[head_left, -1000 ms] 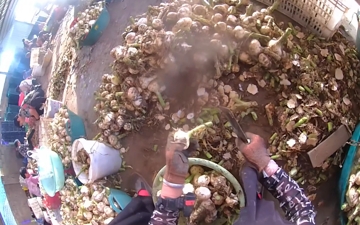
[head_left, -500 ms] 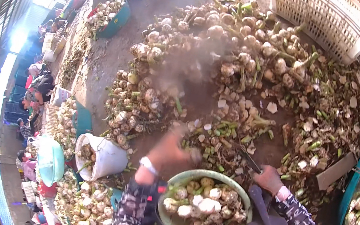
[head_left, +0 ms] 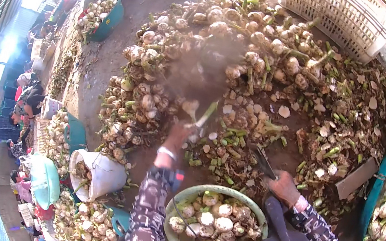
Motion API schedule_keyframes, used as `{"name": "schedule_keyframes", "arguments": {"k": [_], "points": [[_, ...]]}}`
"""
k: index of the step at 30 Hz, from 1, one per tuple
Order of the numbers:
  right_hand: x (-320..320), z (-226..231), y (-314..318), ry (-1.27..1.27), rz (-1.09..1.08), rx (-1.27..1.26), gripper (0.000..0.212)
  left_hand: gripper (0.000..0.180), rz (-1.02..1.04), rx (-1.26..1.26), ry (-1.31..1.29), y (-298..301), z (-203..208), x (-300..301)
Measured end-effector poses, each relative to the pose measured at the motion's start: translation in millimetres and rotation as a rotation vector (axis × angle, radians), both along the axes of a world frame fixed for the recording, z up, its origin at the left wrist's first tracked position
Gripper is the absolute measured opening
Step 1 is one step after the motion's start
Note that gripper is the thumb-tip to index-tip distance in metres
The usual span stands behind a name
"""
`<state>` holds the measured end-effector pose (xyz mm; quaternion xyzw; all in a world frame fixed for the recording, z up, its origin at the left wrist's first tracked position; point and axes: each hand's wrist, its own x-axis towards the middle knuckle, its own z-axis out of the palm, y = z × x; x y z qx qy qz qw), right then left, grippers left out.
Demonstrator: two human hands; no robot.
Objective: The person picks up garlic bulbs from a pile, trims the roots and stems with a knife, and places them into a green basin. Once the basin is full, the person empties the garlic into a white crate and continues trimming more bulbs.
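Note:
My left hand (head_left: 180, 135) reaches out to the heap, its fingers closed on a garlic bulb with a thick green stem (head_left: 208, 113). Blur hides part of the grip. In my right hand (head_left: 285, 188) is a dark-bladed knife (head_left: 263, 163), its blade pointing away and to the left, apart from the garlic. Just in front of me stands a pale green basin (head_left: 169, 236) with several trimmed bulbs (head_left: 223, 224) inside. Beyond my hands spreads a heap of untrimmed garlic (head_left: 146, 97), and cut green stem pieces (head_left: 229, 149) lie between the hands.
A white bucket (head_left: 109, 178) lies tipped at the left, near a teal tub (head_left: 76, 131) of garlic. Another teal tub (head_left: 374, 202) stands at the right beside a flat board (head_left: 355, 179). A white crate (head_left: 338, 17) is at the back. People (head_left: 30, 98) sit far left.
My left hand has moved forward to the heap and now grips a stemmed garlic bulb. My right hand with the knife has shifted slightly left. The whole view has shifted a little.

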<state>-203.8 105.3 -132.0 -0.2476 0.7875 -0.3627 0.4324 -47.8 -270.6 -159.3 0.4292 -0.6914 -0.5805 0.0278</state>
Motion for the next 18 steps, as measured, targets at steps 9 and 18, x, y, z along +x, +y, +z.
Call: {"name": "schedule_keyframes", "arguments": {"k": [9, 18], "points": [[-17.3, 108.8, -63.9, 0.293, -0.046, -0.478, 0.023, 0.023, 0.269, 0.51, 0.48, 175.8, 66.8, 6.4], [-12.3, 57.1, -8.9, -0.048, -0.106, -0.153, 0.043, 0.06, 0.118, 0.784, 0.557, 204.4, 111.6, 16.2]]}}
